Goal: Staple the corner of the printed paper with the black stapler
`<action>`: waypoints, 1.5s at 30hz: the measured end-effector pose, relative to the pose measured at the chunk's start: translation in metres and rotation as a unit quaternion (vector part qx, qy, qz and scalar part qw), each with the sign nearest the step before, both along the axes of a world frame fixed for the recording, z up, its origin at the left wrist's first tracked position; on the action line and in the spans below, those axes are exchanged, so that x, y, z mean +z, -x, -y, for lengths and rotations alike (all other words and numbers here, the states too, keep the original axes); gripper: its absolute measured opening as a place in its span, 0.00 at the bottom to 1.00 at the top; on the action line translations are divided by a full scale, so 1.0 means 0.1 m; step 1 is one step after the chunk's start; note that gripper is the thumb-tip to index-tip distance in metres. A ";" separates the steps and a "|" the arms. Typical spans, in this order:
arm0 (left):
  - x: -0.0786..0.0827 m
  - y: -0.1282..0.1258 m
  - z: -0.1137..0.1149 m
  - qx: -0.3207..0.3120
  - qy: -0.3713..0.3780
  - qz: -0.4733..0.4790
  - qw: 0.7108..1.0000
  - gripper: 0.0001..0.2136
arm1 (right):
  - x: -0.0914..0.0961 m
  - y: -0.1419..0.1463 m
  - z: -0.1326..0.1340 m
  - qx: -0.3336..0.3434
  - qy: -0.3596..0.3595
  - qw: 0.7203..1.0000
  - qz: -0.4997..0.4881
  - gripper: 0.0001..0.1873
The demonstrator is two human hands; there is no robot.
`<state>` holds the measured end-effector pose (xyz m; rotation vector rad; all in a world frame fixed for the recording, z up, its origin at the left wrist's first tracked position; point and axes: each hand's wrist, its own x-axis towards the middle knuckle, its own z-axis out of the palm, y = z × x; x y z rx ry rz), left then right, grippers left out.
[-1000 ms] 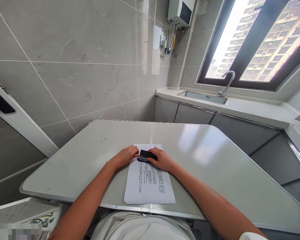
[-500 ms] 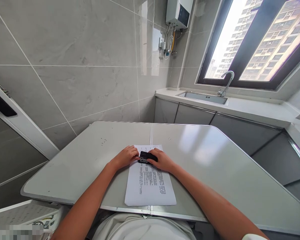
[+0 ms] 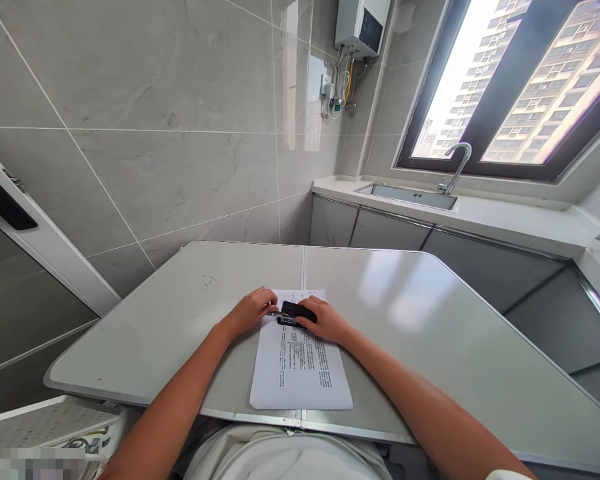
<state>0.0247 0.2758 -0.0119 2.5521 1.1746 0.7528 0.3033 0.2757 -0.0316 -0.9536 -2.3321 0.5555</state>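
A black stapler [image 3: 299, 309] lies on its side or flat over the upper part of a printed sheet of paper [image 3: 303, 380]; which way it rests I cannot tell. My right hand [image 3: 327, 320] is wrapped round the stapler's right end. At its left end a thin silver metal rail [image 3: 275, 313] sticks out. The fingers of my left hand [image 3: 254, 309] are closed on the outer end of this rail, beside the paper's upper left edge. Whether more sheets lie under the top one is hidden.
Small loose staples [image 3: 209, 281] lie on the folding table [image 3: 145, 333] to the far left, and a few pieces beyond the paper. A white perforated basket [image 3: 45, 427] stands below the table's left front edge. Behind are a counter with a sink [image 3: 410, 195] and a tiled wall.
My left hand has moved slightly left, away from the stapler, and more of the silver rail now shows between them. My right hand and the paper stay nearly in place.
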 end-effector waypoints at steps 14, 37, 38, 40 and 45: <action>0.05 0.00 0.04 -0.020 0.050 0.086 0.995 0.08 | -0.05 -0.01 -0.01 -0.007 0.007 1.000 -0.015 0.11; 0.05 0.04 0.06 -0.035 0.050 0.094 0.994 0.09 | -0.07 -0.02 -0.04 -0.002 0.005 1.000 -0.021 0.10; 0.05 0.04 0.05 -0.030 0.044 0.087 0.995 0.09 | -0.07 -0.02 -0.04 -0.003 0.004 1.000 -0.022 0.10; 0.03 0.06 0.03 -0.034 0.027 0.067 0.997 0.08 | -0.07 -0.02 -0.04 -0.003 0.006 1.000 -0.021 0.10; -0.02 0.08 -0.02 -0.067 0.004 0.040 0.997 0.07 | -0.06 -0.02 -0.04 0.000 0.002 1.000 -0.017 0.11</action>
